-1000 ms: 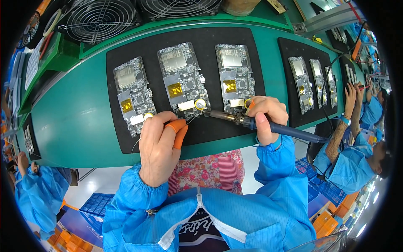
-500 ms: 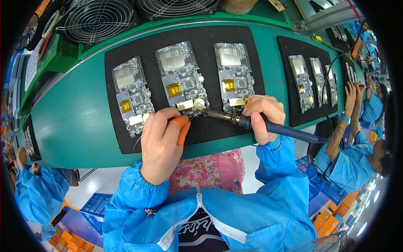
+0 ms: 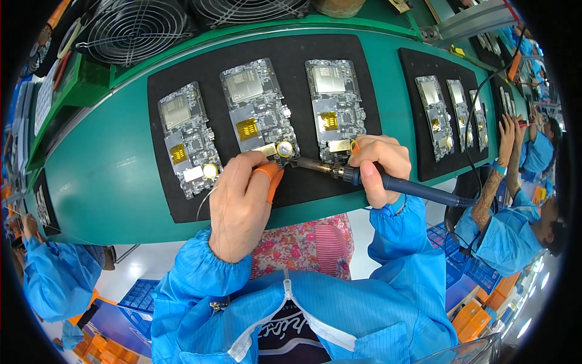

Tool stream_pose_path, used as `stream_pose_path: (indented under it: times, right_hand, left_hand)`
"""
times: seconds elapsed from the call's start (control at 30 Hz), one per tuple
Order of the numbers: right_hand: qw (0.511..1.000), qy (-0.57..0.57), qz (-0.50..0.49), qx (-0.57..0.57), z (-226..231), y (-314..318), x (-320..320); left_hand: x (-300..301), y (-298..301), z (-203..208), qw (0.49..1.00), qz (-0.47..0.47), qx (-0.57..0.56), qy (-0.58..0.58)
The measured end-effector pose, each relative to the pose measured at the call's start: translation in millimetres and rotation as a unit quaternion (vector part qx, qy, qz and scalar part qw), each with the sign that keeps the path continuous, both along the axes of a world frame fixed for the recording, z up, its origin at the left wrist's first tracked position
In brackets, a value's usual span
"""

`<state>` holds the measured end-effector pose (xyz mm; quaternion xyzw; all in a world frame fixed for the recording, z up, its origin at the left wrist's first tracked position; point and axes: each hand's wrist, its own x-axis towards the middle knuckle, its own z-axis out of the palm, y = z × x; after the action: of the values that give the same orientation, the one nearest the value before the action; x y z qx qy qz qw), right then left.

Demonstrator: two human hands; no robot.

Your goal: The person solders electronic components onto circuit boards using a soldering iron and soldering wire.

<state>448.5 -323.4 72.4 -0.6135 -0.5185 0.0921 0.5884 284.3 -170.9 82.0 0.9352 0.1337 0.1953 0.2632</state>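
My right hand (image 3: 383,168) grips a soldering iron (image 3: 427,192) by its dark blue handle. The iron's tip rests at the lower end of the middle circuit board (image 3: 257,109), beside a round coin-like part (image 3: 284,148). Closed in a pinch, my left hand (image 3: 238,203) wears orange finger cots (image 3: 274,182) and holds thin solder wire (image 3: 205,204), whose tail loops out beside the wrist. My left fingertips hide the wire's end near the iron tip. Left and right of the middle board lie another circuit board (image 3: 188,139) and a third circuit board (image 3: 334,103).
The boards lie on a black mat (image 3: 292,73) over a green worktable (image 3: 109,164). A second mat (image 3: 412,79) with several boards is at the right. Fan guards (image 3: 130,30) stand along the far edge. The iron's cable (image 3: 473,109) arcs over the right side, where a co-worker (image 3: 506,224) sits.
My left hand has shifted slightly right, its fingertips closer to the iron tip. The boards and mat appear slightly left of before. My right hand and the iron have barely moved.
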Motion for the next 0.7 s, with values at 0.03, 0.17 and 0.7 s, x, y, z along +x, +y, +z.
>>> stream_pose_path:
  times: [0.03, 0.17, 0.7]
  right_hand:
    - [1.000, 0.000, -0.002, 0.000, -0.3, -0.6, 0.6]
    - [0.997, 0.023, -0.045, 0.057, -0.2, -7.0, 4.4]
    - [0.867, 0.414, -0.232, 0.153, -5.4, -9.0, -0.9]
  left_hand:
    - [-1.1, 1.9, 2.5, 1.000, -0.015, 0.020, -0.005]
    - [-15.0, 5.4, 15.1, 0.999, -0.027, 0.020, -0.026]
    - [-66.7, 7.2, 14.2, 0.979, 0.141, -0.001, -0.149]
